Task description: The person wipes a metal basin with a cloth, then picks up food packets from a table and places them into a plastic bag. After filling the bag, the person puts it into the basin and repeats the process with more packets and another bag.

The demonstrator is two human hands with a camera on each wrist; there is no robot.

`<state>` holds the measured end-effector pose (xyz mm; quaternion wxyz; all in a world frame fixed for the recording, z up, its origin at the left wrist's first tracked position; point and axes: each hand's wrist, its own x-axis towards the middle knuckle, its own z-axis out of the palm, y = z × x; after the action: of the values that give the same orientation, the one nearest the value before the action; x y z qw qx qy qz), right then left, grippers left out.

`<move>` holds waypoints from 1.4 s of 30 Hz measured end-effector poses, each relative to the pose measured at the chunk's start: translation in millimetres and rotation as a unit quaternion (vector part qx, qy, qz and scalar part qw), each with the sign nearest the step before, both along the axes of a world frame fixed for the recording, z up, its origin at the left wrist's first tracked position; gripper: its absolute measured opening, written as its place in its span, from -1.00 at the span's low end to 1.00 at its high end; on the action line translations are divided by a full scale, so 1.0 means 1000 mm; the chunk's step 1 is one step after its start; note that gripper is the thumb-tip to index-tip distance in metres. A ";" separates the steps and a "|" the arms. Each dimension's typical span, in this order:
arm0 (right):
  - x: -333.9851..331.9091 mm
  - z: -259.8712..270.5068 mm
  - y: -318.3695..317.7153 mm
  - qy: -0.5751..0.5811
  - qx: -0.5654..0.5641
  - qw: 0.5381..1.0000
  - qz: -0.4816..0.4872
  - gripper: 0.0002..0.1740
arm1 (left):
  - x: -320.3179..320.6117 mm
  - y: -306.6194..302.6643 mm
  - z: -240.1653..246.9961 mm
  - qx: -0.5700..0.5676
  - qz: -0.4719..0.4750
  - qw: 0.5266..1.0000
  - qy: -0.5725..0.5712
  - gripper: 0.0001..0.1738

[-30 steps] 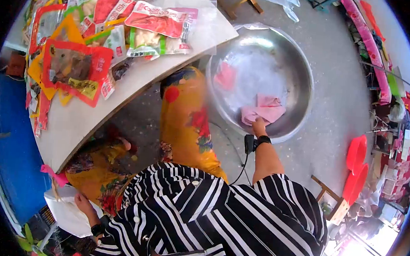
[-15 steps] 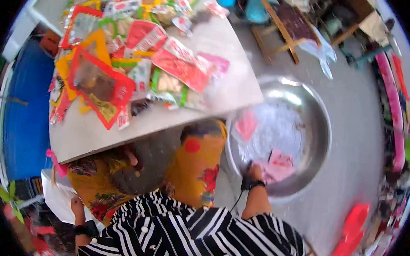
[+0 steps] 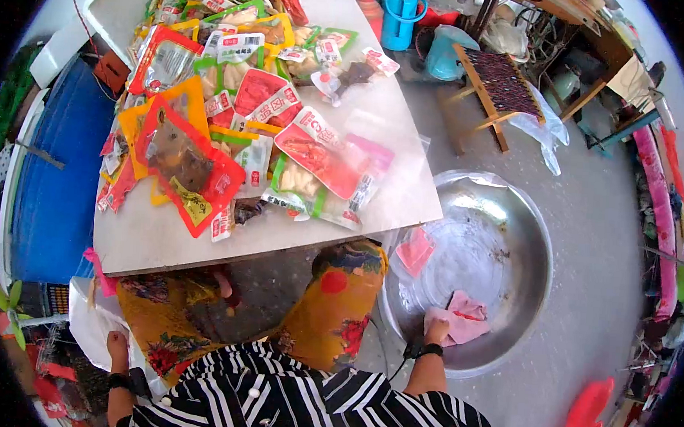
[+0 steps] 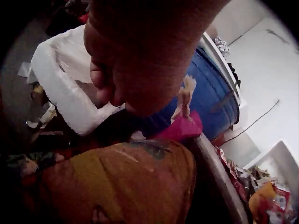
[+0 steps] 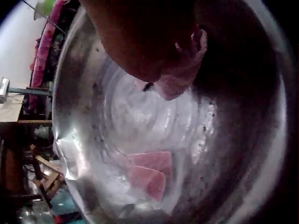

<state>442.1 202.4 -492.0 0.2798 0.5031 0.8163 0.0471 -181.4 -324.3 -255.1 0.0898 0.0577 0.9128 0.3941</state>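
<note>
Inside a big metal basin [image 3: 538, 304], my right hand [image 3: 438, 329] grips the near part of a crumpled pink cloth [image 3: 468, 321]. In the right wrist view the cloth [image 5: 180, 77] sticks out past the darkened hand [image 5: 145, 42]. A clear plastic bag with pink pieces [image 5: 148, 182] lies farther along the basin floor. My left hand [image 3: 117, 350] hangs over a white foam box [image 3: 89, 319] beside my left knee. Its fingers are loosely curled in the left wrist view, with nothing seen in them.
A pale table [image 3: 144, 248] at the left carries a heap of food packets [image 3: 247, 106]. Around it are a blue barrel [image 3: 51, 172], a wooden stool [image 3: 499, 82], a blue thermos [image 3: 399, 17] and red plastic basins [image 3: 584, 416] on the floor.
The head view has swung upward, so the table and basin sit lower in it. My right hand has shifted left along the pink cloth, still on it. The left hand stays by the foam box.
</note>
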 end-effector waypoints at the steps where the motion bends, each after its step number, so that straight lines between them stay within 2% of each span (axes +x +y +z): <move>1: 0.045 -0.081 0.008 -0.062 -0.020 0.994 -0.088 -0.80 | -0.001 0.002 -0.004 -0.006 0.004 1.000 0.004 -0.94; 4: 0.067 -0.018 0.020 0.033 -0.012 0.943 -0.331 -0.76 | -0.008 0.007 -0.019 -0.032 0.006 0.999 0.007 -0.95; 6: 0.101 0.016 0.017 0.015 0.044 0.960 -0.278 -0.82 | -0.009 0.008 -0.022 -0.064 -0.005 0.998 0.000 -0.94; 8: 0.142 0.046 0.004 -0.006 0.096 0.970 -0.225 -0.88 | -0.016 0.003 -0.036 -0.042 -0.001 0.999 0.003 -0.92; 9: 0.160 0.066 -0.010 0.319 0.090 0.863 -0.380 -0.89 | -0.020 -0.003 -0.043 -0.032 0.001 0.999 0.004 -0.91; 11: 0.215 0.084 -0.042 0.449 0.169 0.826 -0.295 -0.94 | -0.016 0.001 -0.048 0.032 -0.024 0.999 -0.018 -0.92; 12: 0.248 0.078 -0.059 0.252 0.243 0.934 -0.080 -0.91 | -0.014 0.000 -0.047 0.063 -0.029 0.997 -0.028 -0.92; 13: 0.244 0.097 -0.076 0.195 0.187 0.950 -0.158 -0.93 | -0.022 -0.006 -0.057 0.043 -0.009 0.999 -0.032 -0.91; 14: 0.241 0.127 -0.094 0.136 0.129 0.954 -0.233 -0.91 | -0.019 -0.005 -0.057 0.006 -0.041 0.999 0.014 -0.89; 16: 0.245 0.169 -0.122 0.011 0.017 0.928 -0.373 -0.85 | -0.019 -0.004 -0.061 -0.007 0.012 0.999 -0.042 -0.90; 18: 0.263 0.150 -0.156 -0.213 -0.007 0.938 -0.272 -0.80 | -0.012 0.001 -0.058 0.020 0.007 0.999 -0.030 -0.89; 19: 0.254 0.153 -0.154 -0.105 0.076 0.885 -0.447 -0.81 | -0.007 0.004 -0.053 0.033 -0.003 0.999 -0.018 -0.89; 20: 0.239 0.151 -0.157 0.012 0.152 0.786 -0.599 -0.83 | -0.008 0.008 -0.055 0.094 0.019 0.993 -0.073 -0.90; 21: 0.226 0.150 -0.161 0.130 0.215 0.647 -0.720 -0.84 | 0.007 0.024 -0.034 0.119 0.004 0.990 -0.076 -0.91; 22: 0.213 0.151 -0.152 0.049 0.180 0.758 -0.625 -0.83 | 0.021 0.039 -0.012 0.144 -0.013 0.986 -0.077 -0.92; 23: 0.194 0.153 -0.137 -0.034 0.140 0.847 -0.511 -0.82 | 0.019 0.035 -0.010 0.160 -0.015 0.982 -0.102 -0.92; 24: 0.173 0.158 -0.128 -0.116 0.098 0.911 -0.383 -0.80 | 0.014 0.027 -0.007 0.176 -0.018 0.976 -0.126 -0.92; 26: 0.147 0.142 -0.079 -0.091 0.155 0.944 -0.276 -0.76 | 0.014 0.020 -0.001 0.121 0.009 0.992 -0.029 -0.89; 27: 0.138 0.136 -0.059 0.081 0.179 0.937 -0.288 -0.78 | 0.011 0.011 0.001 0.087 0.004 0.993 0.083 -0.86; 28: 0.117 0.136 -0.035 0.250 0.193 0.903 -0.291 -0.78 | 0.009 0.001 0.003 0.046 0.001 0.981 0.191 -0.84; 29: 0.089 0.137 -0.008 0.412 0.193 0.843 -0.286 -0.78 | 0.009 -0.005 0.011 0.036 0.031 0.977 0.206 -0.82; 30: 0.054 0.139 0.018 0.562 0.179 0.759 -0.275 -0.77 | 0.013 -0.012 0.024 0.023 0.063 0.973 0.220 -0.80; 32: -0.058 0.205 0.014 0.460 0.257 0.817 -0.235 -0.79 | 0.007 -0.048 0.029 -0.048 0.094 0.965 0.242 -0.76; 33: -0.087 0.219 0.018 0.491 0.229 0.823 -0.174 -0.79 | 0.003 -0.069 0.017 -0.069 0.107 0.956 0.266 -0.73; 34: -0.110 0.227 0.022 0.519 0.201 0.823 -0.114 -0.79 | 0.005 -0.077 0.019 -0.084 0.135 0.966 0.203 -0.68; 35: -0.131 0.229 0.023 0.545 0.174 0.818 -0.057 -0.78 | 0.000 -0.098 0.006 -0.256 0.087 0.933 0.239 -0.60; 37: -0.167 0.226 0.029 0.619 0.087 0.777 -0.068 -0.73 | -0.008 -0.120 -0.015 -0.244 0.064 0.957 0.145 -0.55; 38: -0.186 0.228 0.029 0.653 0.047 0.752 -0.078 -0.70 | -0.008 -0.118 -0.007 -0.225 0.067 0.967 0.103 -0.57; 40: -0.216 0.236 0.020 0.660 0.030 0.750 -0.028 -0.73 | -0.008 -0.110 0.005 -0.178 0.067 0.981 0.022 -0.60; 41: -0.230 0.242 0.014 0.666 0.026 0.745 -0.001 -0.76 | -0.010 -0.117 -0.004 -0.224 0.029 0.968 0.105 -0.66; 42: -0.240 0.246 0.010 0.672 0.023 0.739 0.026 -0.78 | -0.011 -0.115 0.000 -0.236 0.038 0.966 0.101 -0.68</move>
<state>201.9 212.1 -246.3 -0.3548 0.3892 0.8035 -0.2776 -192.2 -438.8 -255.2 -0.0063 0.0399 0.9858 0.1629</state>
